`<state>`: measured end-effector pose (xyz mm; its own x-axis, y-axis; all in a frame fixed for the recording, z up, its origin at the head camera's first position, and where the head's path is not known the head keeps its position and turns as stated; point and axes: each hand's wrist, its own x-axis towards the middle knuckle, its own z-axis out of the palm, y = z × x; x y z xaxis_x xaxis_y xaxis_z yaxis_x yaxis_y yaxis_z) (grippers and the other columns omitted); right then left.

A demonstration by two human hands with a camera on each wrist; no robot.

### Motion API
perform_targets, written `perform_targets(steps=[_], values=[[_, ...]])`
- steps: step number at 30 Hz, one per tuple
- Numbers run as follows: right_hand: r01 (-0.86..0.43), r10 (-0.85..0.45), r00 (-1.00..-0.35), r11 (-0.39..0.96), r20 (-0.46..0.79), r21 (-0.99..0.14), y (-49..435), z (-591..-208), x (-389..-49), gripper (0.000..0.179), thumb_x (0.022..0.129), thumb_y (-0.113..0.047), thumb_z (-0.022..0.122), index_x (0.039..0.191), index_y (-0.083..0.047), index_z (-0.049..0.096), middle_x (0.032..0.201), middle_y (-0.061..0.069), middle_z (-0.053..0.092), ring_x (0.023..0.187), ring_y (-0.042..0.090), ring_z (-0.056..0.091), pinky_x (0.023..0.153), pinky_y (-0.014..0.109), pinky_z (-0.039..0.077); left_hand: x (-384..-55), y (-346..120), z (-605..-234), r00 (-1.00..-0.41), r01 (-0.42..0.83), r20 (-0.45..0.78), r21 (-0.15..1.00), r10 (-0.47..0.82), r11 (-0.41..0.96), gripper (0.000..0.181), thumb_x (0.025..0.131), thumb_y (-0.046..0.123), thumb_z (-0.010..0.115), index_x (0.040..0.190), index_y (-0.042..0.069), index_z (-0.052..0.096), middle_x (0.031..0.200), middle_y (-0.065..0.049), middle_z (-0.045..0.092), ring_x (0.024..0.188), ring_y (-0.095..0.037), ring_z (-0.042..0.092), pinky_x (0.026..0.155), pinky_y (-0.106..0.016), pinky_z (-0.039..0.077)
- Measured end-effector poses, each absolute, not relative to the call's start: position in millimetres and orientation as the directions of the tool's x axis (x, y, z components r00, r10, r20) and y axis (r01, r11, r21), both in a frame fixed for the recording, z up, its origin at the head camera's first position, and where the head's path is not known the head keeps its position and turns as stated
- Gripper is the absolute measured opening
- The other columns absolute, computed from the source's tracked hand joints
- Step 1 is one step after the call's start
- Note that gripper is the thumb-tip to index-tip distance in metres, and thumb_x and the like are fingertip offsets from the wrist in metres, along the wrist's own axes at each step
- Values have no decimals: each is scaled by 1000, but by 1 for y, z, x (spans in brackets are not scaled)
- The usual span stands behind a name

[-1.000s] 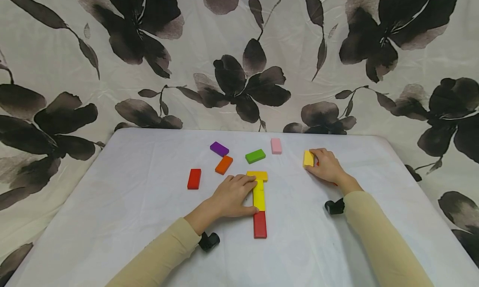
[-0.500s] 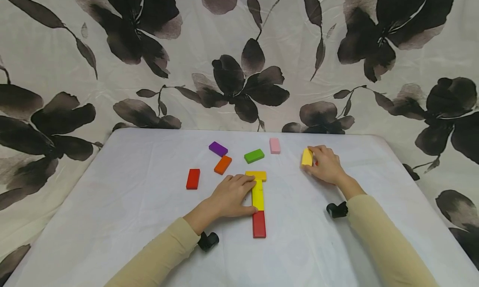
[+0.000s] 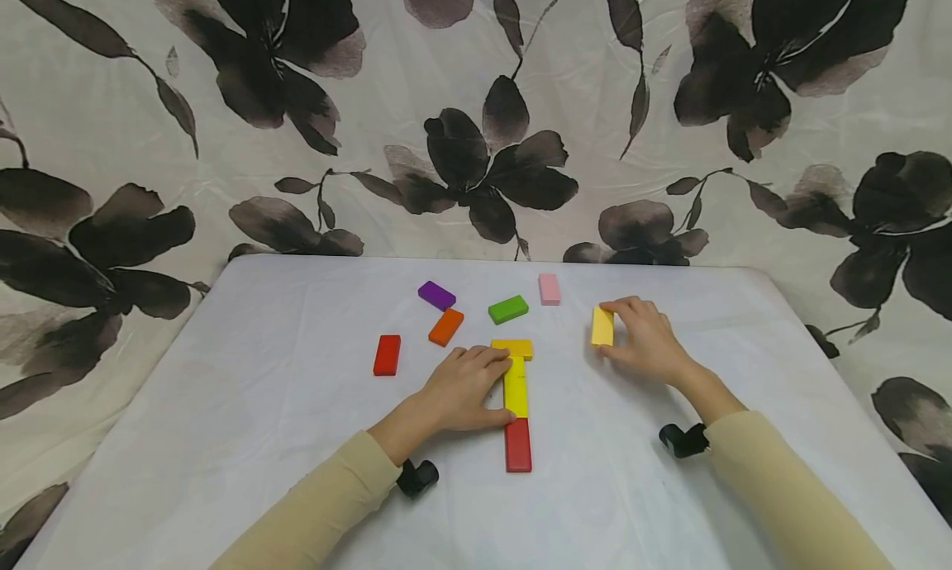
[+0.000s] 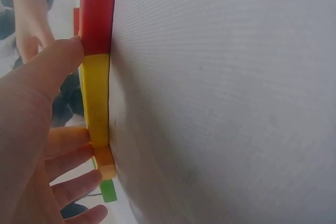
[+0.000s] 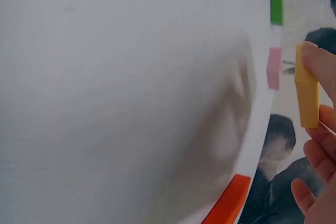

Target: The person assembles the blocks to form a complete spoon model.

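Note:
My left hand [image 3: 464, 392] rests along a T-shaped row of flat blocks near the table's middle. Its thumb touches where the lengthwise yellow block [image 3: 515, 392] meets the red block [image 3: 518, 446] at the near end. The fingertips lie at that yellow block's far end, beside the crosswise yellow block [image 3: 521, 349]. Over on the right, my right hand [image 3: 649, 343] pinches another yellow block [image 3: 602, 326] between thumb and fingers. The right wrist view shows this held yellow block [image 5: 308, 100] up off the table.
Beyond the row lie a green block [image 3: 508, 308] and a pink block [image 3: 549, 289]. Left of it are orange [image 3: 446, 327], purple [image 3: 436, 295] and red blocks [image 3: 387, 355]. A red-orange block [image 5: 229, 200], hidden in the head view, lies under the right hand.
My right hand has lifted the yellow block and drawn it slightly left and nearer, turning it a little. My left hand has stayed on the row.

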<state>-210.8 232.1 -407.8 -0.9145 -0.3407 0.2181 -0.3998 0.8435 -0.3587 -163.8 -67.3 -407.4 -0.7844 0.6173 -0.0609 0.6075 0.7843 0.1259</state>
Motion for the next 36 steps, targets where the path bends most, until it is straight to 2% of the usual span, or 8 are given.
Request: perform_targets(steps=[6,16,36], values=[[-458,-393,-886,827,247,-327,220,-408,-195,63,68,-28,79,121,-5,53,114,13,53,102,31,46,81,47,37,-164,-67,-407,-785,609,-56,122,617,784,74,78,57,61,135,12,48,140,-3,43,128,-20,38,103,-40,33],[-497,-460,-868,813,188,-304,192,-403,-167,60,67,-36,80,115,-10,56,112,6,55,101,22,47,84,41,40,-164,-66,-408,-789,604,-51,116,612,789,74,77,58,61,134,12,49,140,-3,43,127,-20,38,103,-40,34],[-629,-606,-774,707,183,-323,164,-403,-112,65,67,-45,78,120,-15,56,110,-4,53,102,11,46,83,34,40,-164,-65,-409,-789,606,-43,116,613,787,73,77,57,62,133,12,50,139,-3,44,127,-20,39,102,-39,34]])
